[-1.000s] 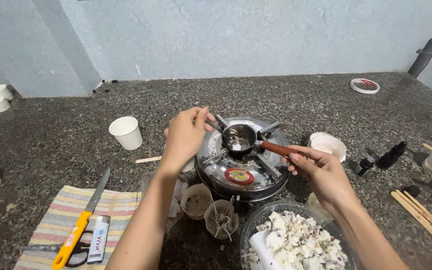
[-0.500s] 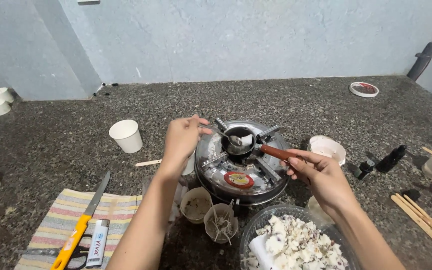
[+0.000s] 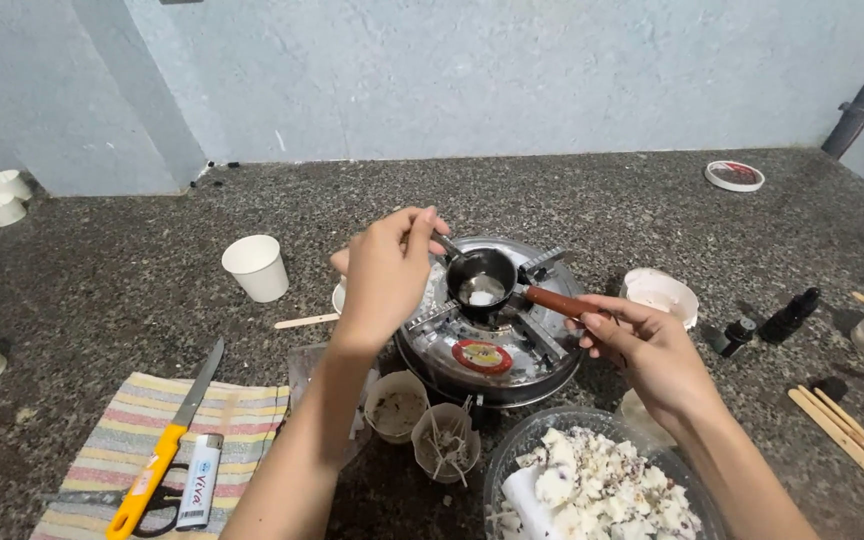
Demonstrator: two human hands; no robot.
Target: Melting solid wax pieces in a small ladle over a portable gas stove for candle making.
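Small black pan [image 3: 482, 277] sits centred on the round metal stove [image 3: 490, 340], pale lumps inside. Right hand [image 3: 642, 345]: grip closed on the pan's reddish handle [image 3: 552, 298], which juts past the stove's right edge. Left hand [image 3: 387, 270]: fingertips pinched together on a thin metal spoon [image 3: 446, 245] at the pan's left rim. Two paper cups [image 3: 422, 420] and a clear bowl of white chunks [image 3: 592, 485] crowd the stove's near edge. White cup [image 3: 256, 267] stands apart to the left. Desk [image 3: 552, 195] behind the stove is open; wooden sticks [image 3: 847, 430] lie far right.
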